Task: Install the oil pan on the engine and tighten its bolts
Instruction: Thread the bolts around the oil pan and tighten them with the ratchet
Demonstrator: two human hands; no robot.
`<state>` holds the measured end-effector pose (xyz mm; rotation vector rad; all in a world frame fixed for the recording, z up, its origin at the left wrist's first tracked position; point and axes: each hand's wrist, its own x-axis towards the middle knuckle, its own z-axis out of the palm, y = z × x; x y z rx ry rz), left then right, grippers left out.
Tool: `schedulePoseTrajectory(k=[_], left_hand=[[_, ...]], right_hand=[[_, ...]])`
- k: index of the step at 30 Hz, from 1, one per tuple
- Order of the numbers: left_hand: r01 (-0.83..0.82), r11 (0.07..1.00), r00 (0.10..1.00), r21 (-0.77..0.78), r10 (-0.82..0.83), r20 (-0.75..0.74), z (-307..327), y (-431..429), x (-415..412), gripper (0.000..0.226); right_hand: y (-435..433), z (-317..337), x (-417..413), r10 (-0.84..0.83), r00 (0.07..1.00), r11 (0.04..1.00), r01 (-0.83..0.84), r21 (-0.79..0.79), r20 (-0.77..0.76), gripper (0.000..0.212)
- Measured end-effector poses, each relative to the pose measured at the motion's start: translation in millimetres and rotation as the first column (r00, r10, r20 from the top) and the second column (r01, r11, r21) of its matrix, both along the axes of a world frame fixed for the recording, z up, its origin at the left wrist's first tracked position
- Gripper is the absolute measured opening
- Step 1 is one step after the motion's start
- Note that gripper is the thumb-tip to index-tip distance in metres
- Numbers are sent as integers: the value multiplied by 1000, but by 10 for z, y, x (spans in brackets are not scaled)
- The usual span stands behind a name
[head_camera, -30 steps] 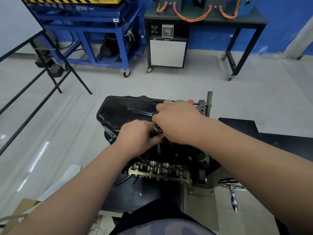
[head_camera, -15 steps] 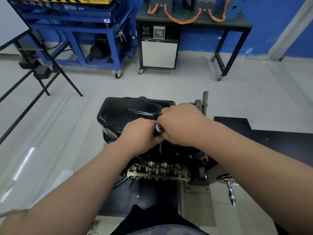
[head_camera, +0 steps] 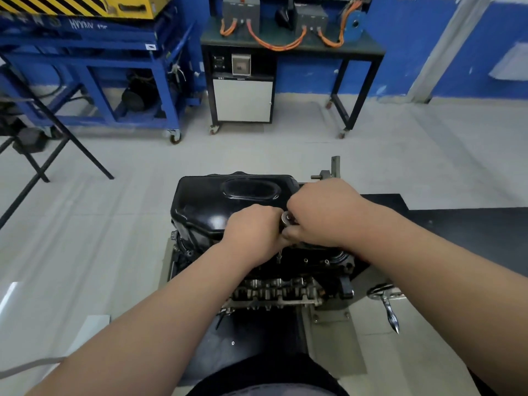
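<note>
**Right hand (head_camera: 323, 212) covered the ratchet (head_camera: 287, 219) handle's red tip**

Little else had shifted in the past second: the red tip seen earlier beside the far bracket was now hidden under the right hand. That hand's fingers were curled round the ratchet handle. The left hand (head_camera: 251, 230) clasped the tool just below its silver head, knuckles touching the right hand. The black oil pan (head_camera: 223, 201) sat on top of the engine (head_camera: 285, 284). The thin extension (head_camera: 279, 257) dropped to the pan's near flange.

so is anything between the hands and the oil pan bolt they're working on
Nothing visible does: the left hand and right hand both grip the ratchet, whose shaft drops to the near edge of the oil pan. The bolt itself is hidden.
</note>
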<state>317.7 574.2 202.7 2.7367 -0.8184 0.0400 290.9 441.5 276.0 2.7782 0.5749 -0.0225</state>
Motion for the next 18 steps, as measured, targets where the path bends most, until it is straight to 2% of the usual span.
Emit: schedulePoseTrajectory(k=[2,4,8,10,13,18], left_hand=[[-2,1000,1000,22,2,4,-10,-5,-8,19],[13,1000,1000,17,-13,-20,-6,8,0,26],[58,998,998,-32,-58,-1,-4,52,8,35],[42,998,999,-45,-41,26,-19,45,-26,30],[-16,1000,999,-27,17,32,-36,16,-64,37],[-25,999,1000,27,24,20,-39,30,-63,34]], right_hand=[[62,-10,-45,-92,996,996,92,5,-1,43],[81,-17,-54,-127,992,991,127,31,-27,40],[52,26,6,-20,995,999,24,42,-98,18],[36,32,22,24,995,999,-22,26,-101,18],[46,21,8,-3,997,1000,4,10,-83,26],[47,-43,-17,-14,998,1000,16,20,-64,34]])
